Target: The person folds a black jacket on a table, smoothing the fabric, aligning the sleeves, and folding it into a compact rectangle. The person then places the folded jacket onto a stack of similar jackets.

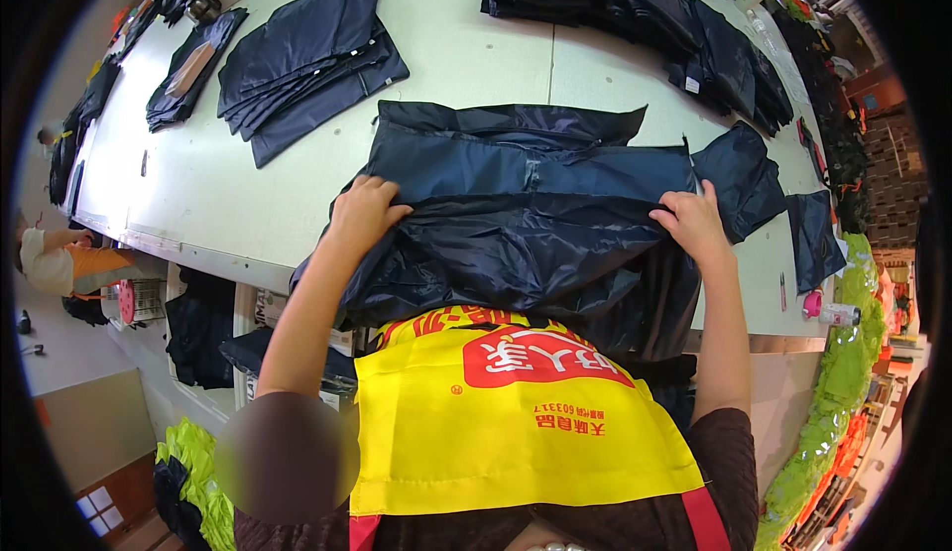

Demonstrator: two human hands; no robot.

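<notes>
A dark navy garment (pixel 535 244) of thin, shiny fabric lies spread at the table's near edge, its lower part bunched and hanging toward me. A horizontal fold crosses it, and a short vertical seam shows in the middle. My left hand (pixel 369 216) is closed on the fabric at the left end of this fold, the thumb pointing inward. At the right end, my right hand (pixel 694 222) pinches the same garment between thumb and fingers. Just beyond the right hand lies another crumpled piece of dark fabric (pixel 739 179); whether it belongs to the garment I cannot tell.
Folded dark garments lie in a stack (pixel 312 65) at the far left and a bigger pile (pixel 615 5) at the far right of the white table (pixel 476 65). A small bottle (pixel 841 314) lies at the right edge. Another person (pixel 59 258) is at the left.
</notes>
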